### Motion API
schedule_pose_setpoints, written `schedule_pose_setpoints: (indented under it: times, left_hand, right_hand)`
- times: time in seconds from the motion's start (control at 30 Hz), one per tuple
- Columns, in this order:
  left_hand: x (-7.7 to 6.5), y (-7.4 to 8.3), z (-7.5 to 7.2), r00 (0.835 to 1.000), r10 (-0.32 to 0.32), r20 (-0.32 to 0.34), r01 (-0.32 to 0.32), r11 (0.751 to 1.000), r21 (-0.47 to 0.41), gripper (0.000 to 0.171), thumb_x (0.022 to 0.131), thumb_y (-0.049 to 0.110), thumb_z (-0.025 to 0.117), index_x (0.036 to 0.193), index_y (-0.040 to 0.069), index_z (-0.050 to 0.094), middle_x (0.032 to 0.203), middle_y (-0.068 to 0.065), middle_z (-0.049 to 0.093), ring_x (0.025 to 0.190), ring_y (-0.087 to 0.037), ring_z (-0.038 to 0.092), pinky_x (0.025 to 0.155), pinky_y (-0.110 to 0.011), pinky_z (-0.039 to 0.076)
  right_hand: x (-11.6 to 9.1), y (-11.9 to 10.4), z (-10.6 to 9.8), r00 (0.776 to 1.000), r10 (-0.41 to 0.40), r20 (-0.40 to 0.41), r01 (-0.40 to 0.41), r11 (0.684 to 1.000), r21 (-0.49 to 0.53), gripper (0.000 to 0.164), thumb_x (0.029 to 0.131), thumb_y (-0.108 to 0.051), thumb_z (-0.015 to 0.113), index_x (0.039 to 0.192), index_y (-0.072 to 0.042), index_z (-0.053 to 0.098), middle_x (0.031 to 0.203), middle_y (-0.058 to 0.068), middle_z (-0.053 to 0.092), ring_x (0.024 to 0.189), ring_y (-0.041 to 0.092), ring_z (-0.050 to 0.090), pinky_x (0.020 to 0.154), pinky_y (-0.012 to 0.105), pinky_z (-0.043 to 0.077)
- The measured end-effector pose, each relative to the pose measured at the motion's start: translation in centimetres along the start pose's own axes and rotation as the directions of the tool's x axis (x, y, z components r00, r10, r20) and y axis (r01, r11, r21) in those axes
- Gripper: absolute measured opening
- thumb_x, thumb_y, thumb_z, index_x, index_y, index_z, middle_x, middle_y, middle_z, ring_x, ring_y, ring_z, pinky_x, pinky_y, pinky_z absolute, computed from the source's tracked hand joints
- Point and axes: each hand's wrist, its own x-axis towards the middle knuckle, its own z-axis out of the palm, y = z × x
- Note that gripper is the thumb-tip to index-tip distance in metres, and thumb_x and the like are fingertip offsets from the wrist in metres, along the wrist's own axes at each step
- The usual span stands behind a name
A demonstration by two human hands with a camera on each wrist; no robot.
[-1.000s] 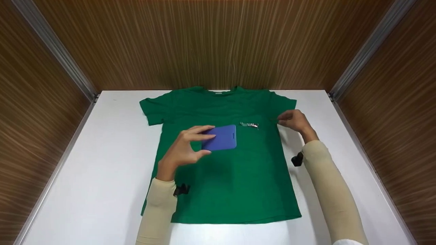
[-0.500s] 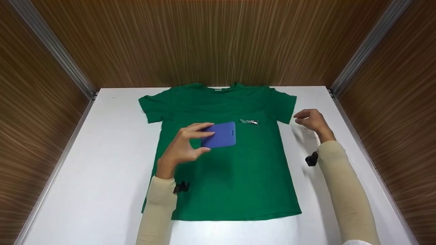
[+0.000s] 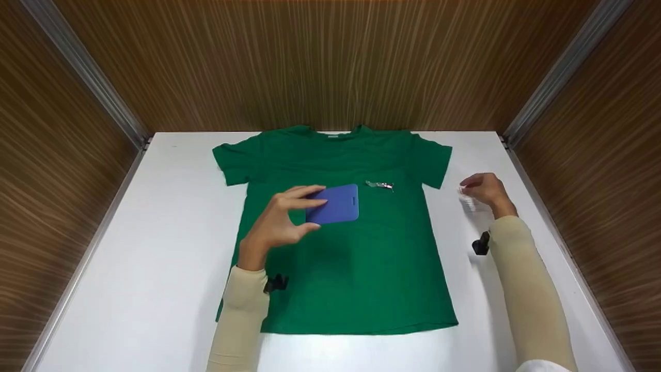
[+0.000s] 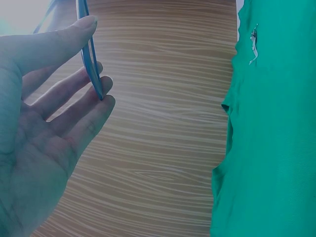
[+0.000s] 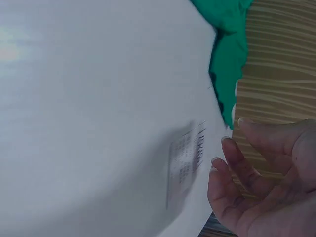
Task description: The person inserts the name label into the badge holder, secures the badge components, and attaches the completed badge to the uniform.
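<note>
My left hand [image 3: 279, 219] pinches a flat purple rectangular case [image 3: 338, 204] between thumb and fingers, above the middle of a green T-shirt [image 3: 382, 268]. A small slot shows near the case's right end; the left wrist view shows its thin, layered edge. My right hand [image 3: 485, 190] is low over the table, right of the shirt. In the right wrist view its thumb and bent fingers stand apart, close to a printed white slip [image 5: 185, 158]. Whether they touch the slip is unclear. On the shirt's upper right lies a small shiny crumpled strip [image 3: 379, 184].
The shirt is spread flat on a white table [image 3: 144, 258], its neck towards the back. Wood-patterned panels [image 3: 330, 62] close in the back and both sides. Metal rails [image 3: 88, 72] run along the panel corners.
My right hand has moved right, from above the shirt's sleeve side to the table beside it, and the printed slip has come into sight under it. The left hand keeps holding the case still.
</note>
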Motion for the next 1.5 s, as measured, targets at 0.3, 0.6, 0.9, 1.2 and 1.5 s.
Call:
schedule_pose_setpoints:
  times: [0.3, 0.6, 0.9, 1.2, 1.5]
  left_hand:
    - [0.1, 0.0, 0.0, 1.000, 0.007, 0.000, -0.007, 1.000, 0.002, 0.048, 0.086, 0.015, 0.085, 0.132, 0.009, 0.071, 0.149, -0.015, 0.059, 0.140, -0.039, 0.054, 0.111, -0.057, 0.048]
    - [0.1, 0.0, 0.0, 1.000, 0.013, 0.000, -0.013, 1.000, -0.002, 0.047, 0.086, 0.011, 0.084, 0.131, 0.008, 0.072, 0.148, -0.017, 0.060, 0.139, -0.039, 0.054, 0.111, -0.056, 0.048]
    - [-0.1, -0.1, 0.1, 1.000, 0.015, 0.002, -0.015, 1.000, -0.001, 0.047, 0.086, 0.010, 0.084, 0.132, 0.008, 0.071, 0.148, -0.016, 0.060, 0.140, -0.039, 0.054, 0.110, -0.059, 0.048]
    - [-0.1, -0.1, 0.1, 1.000, 0.027, -0.010, -0.027, 1.000, -0.014, 0.047, 0.085, 0.009, 0.084, 0.130, 0.007, 0.072, 0.148, -0.017, 0.060, 0.139, -0.041, 0.054, 0.109, -0.062, 0.047]
    - [-0.1, -0.1, 0.1, 1.000, 0.018, -0.011, -0.018, 1.000, -0.008, 0.048, 0.084, 0.005, 0.084, 0.131, 0.007, 0.072, 0.148, -0.017, 0.060, 0.139, -0.040, 0.054, 0.110, -0.058, 0.048]
  right_hand:
    - [0.4, 0.6, 0.2, 0.998, 0.054, 0.015, -0.055, 0.998, 0.024, 0.039, 0.104, -0.011, 0.055, 0.140, 0.002, 0.056, 0.146, 0.031, 0.047, 0.135, 0.047, 0.041, 0.117, 0.066, 0.031]
    - [1.1, 0.9, 0.2, 0.998, 0.048, 0.041, -0.048, 0.999, -0.010, 0.039, 0.102, -0.006, 0.056, 0.140, 0.004, 0.055, 0.154, 0.034, 0.039, 0.143, 0.052, 0.036, 0.120, 0.067, 0.028]
    - [1.3, 1.2, 0.7, 0.998, 0.063, 0.022, -0.062, 0.998, -0.033, 0.041, 0.099, -0.001, 0.059, 0.139, 0.003, 0.056, 0.150, 0.032, 0.045, 0.138, 0.049, 0.041, 0.119, 0.065, 0.031]
    - [1.2, 1.4, 1.0, 0.999, 0.052, 0.011, -0.051, 0.992, -0.112, 0.042, 0.097, -0.001, 0.062, 0.139, 0.004, 0.056, 0.146, 0.034, 0.045, 0.134, 0.050, 0.044, 0.117, 0.067, 0.032]
    - [0.7, 1.4, 1.1, 0.998, 0.051, 0.041, -0.044, 0.988, -0.146, 0.036, 0.098, -0.009, 0.065, 0.131, 0.004, 0.059, 0.136, 0.033, 0.053, 0.123, 0.047, 0.051, 0.111, 0.067, 0.037]
